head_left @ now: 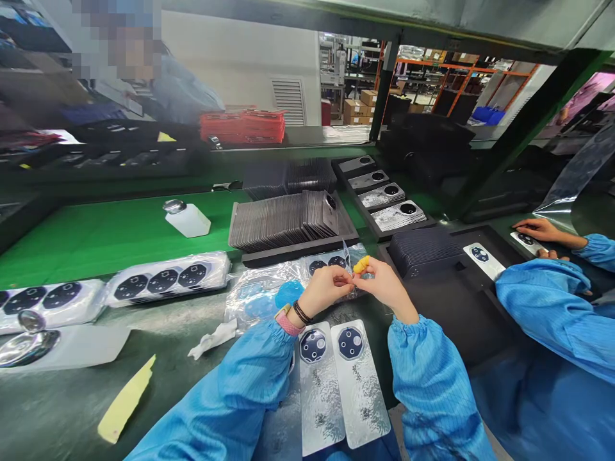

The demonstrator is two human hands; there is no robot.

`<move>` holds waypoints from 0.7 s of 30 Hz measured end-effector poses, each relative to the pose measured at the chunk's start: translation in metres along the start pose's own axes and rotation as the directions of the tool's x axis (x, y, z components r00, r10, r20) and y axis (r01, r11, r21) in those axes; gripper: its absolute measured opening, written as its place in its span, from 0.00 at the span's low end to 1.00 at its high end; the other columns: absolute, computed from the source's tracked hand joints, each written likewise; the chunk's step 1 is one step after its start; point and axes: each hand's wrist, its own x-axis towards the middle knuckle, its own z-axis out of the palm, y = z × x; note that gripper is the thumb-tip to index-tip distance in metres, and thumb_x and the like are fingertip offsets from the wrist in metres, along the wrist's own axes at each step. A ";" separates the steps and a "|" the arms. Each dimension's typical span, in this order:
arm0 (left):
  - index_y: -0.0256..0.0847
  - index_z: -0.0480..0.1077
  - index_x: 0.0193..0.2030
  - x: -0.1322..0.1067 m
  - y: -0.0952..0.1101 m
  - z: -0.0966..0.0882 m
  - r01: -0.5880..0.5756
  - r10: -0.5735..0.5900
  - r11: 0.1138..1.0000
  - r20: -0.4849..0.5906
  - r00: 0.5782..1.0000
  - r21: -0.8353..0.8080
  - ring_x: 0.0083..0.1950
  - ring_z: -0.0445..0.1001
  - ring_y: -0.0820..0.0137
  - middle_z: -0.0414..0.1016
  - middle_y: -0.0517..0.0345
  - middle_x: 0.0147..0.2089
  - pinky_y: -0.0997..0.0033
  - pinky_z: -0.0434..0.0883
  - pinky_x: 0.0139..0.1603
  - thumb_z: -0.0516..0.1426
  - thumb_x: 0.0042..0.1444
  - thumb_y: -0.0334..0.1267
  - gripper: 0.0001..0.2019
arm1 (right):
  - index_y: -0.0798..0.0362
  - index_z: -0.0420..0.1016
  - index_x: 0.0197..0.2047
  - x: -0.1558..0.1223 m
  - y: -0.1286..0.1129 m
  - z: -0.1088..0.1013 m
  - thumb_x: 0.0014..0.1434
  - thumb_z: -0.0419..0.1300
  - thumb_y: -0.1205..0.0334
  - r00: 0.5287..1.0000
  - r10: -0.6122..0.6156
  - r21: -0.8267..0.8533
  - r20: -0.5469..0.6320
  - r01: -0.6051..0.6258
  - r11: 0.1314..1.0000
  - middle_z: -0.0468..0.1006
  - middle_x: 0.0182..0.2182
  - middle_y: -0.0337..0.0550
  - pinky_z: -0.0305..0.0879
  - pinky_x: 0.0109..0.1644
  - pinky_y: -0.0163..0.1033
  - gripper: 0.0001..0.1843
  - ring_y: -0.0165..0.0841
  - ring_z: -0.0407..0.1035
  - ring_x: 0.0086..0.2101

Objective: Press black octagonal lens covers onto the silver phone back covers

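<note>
My left hand [328, 288] and my right hand [384, 288] meet at the fingertips, both closed in a pinch. A thin piece of clear film [346, 255] rises from between them; its lower end is hidden by the fingers. Yellow covering wraps a finger of my right hand. Below my wrists lie two silver patterned phone back panels [323, 403], side by side, each with a dark round camera area. Behind my hands, a clear plastic sheet [254, 285] carries dark camera lens covers [336, 261] and a blue round film [289, 294].
Racks of panels [273, 221] and a tray of silver panels [396, 216] stand behind. A white bottle [188, 219], bagged lens covers [168, 280], crumpled tissue [214, 338] and yellow paper [127, 400] lie leftward. At right, a co-worker's hands [548, 234] touch a panel beside a black tray [451, 307].
</note>
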 end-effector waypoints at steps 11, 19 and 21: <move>0.41 0.71 0.22 -0.003 0.008 0.001 0.019 -0.019 0.999 -0.011 1.000 0.027 0.30 0.77 0.68 0.77 0.63 0.25 0.73 0.74 0.36 0.59 0.42 0.30 0.03 | 0.50 0.65 0.26 0.000 -0.001 -0.002 0.41 0.60 0.62 1.000 0.017 0.017 0.019 -0.018 1.000 0.74 0.24 0.35 0.66 0.37 0.40 0.07 0.34 0.72 0.30; 0.41 0.71 0.21 -0.004 0.010 0.000 0.000 0.001 0.999 -0.015 1.000 0.045 0.31 0.77 0.69 0.77 0.64 0.25 0.74 0.74 0.37 0.57 0.42 0.27 0.06 | 0.50 0.65 0.26 0.001 -0.001 -0.002 0.41 0.60 0.64 1.000 0.014 0.033 0.019 -0.014 0.999 0.74 0.23 0.34 0.67 0.37 0.39 0.06 0.33 0.72 0.30; 0.41 0.71 0.21 -0.004 0.009 0.000 -0.004 0.004 0.999 -0.010 1.000 0.044 0.31 0.76 0.69 0.77 0.64 0.25 0.74 0.73 0.37 0.57 0.42 0.28 0.05 | 0.50 0.66 0.26 0.001 0.000 -0.002 0.42 0.59 0.64 1.000 0.019 0.026 0.014 -0.019 0.999 0.74 0.24 0.34 0.67 0.37 0.39 0.06 0.33 0.72 0.30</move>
